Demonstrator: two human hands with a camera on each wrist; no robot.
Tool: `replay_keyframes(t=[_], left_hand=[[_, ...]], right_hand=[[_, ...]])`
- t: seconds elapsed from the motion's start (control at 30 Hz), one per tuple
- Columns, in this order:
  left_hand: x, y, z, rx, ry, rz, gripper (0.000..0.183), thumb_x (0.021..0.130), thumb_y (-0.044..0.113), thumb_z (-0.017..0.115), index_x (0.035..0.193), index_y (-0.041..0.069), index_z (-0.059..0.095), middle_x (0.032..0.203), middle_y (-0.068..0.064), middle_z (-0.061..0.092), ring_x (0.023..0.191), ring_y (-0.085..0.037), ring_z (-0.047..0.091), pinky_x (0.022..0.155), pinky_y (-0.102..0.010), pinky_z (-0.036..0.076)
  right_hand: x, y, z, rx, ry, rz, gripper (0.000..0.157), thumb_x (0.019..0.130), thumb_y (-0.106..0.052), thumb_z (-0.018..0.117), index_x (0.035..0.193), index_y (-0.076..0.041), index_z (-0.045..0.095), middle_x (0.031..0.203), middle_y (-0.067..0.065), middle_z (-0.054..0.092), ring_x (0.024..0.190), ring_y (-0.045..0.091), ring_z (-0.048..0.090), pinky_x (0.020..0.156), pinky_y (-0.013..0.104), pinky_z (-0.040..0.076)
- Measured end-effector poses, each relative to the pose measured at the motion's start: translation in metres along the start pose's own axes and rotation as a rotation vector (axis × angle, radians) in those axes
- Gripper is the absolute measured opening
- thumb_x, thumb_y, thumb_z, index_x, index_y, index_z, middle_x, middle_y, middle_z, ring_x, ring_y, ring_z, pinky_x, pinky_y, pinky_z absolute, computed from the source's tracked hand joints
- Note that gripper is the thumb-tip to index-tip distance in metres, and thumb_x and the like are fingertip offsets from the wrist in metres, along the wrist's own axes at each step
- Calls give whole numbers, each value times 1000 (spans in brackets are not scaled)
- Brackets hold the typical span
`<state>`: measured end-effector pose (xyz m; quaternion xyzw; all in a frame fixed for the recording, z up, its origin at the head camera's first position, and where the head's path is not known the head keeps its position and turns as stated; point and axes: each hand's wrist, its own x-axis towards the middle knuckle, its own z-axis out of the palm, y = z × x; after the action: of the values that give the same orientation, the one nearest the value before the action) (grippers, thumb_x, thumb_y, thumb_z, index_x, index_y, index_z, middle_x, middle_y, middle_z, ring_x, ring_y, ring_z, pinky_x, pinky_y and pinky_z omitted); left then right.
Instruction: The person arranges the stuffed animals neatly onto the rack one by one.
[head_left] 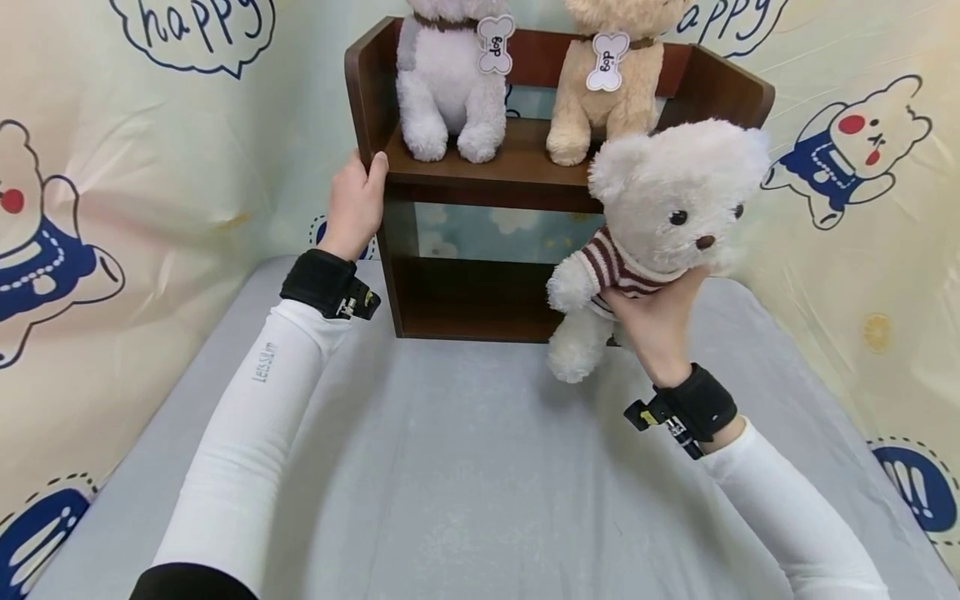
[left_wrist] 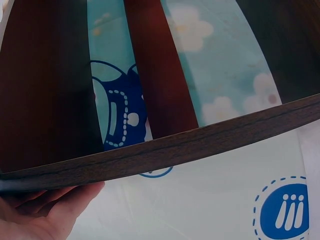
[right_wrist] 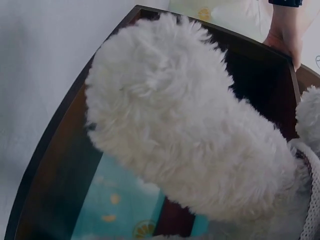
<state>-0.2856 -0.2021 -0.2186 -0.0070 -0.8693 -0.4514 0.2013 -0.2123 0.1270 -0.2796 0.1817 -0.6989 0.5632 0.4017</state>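
Note:
A white teddy bear (head_left: 675, 200) in a striped sweater is gripped at its body by my right hand (head_left: 660, 321). It stands out in front of the right part of a dark brown wooden shelf (head_left: 480, 187). One furry limb of the bear (right_wrist: 165, 110) fills much of the right wrist view. My left hand (head_left: 356, 204) holds the shelf's left side panel near the middle board. In the left wrist view, the fingers (left_wrist: 75, 205) lie against the outer side of that panel. The bear covers the shelf's lower right part.
On the upper level sit a grey and white plush dog (head_left: 450, 92) and a tan plush dog (head_left: 607, 96), each with a bone-shaped tag. The shelf stands on a grey cloth-covered table (head_left: 480, 467). A printed curtain (head_left: 847, 292) hangs around it.

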Motion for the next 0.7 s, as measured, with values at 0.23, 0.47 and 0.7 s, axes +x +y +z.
replay_keyframes(t=[0.23, 0.47, 0.7], left_hand=[[1, 0, 0, 11, 12, 8, 53, 101, 40, 24, 134, 2, 38, 126, -18, 52, 107, -26, 49, 89, -37, 44], [0, 0, 2, 20, 14, 6, 53, 101, 41, 24, 132, 1, 40, 109, -17, 52, 102, -26, 50, 78, -32, 42], [0, 0, 0, -1, 6, 4, 53, 101, 40, 24, 133, 1, 38, 126, -19, 52, 108, -26, 48, 93, -40, 43]], right_hand=[[-8, -3, 22, -81, 32, 40, 84, 63, -3, 78, 128, 0, 26, 126, 10, 39, 116, 20, 40, 100, 31, 32], [-16, 9, 37, -127, 46, 9, 87, 60, -9, 83, 129, 2, 31, 125, 15, 42, 115, 23, 41, 101, 34, 31], [-27, 41, 54, -241, 38, 51, 92, 61, -25, 84, 131, -3, 29, 127, 13, 39, 118, 22, 36, 101, 38, 28]])
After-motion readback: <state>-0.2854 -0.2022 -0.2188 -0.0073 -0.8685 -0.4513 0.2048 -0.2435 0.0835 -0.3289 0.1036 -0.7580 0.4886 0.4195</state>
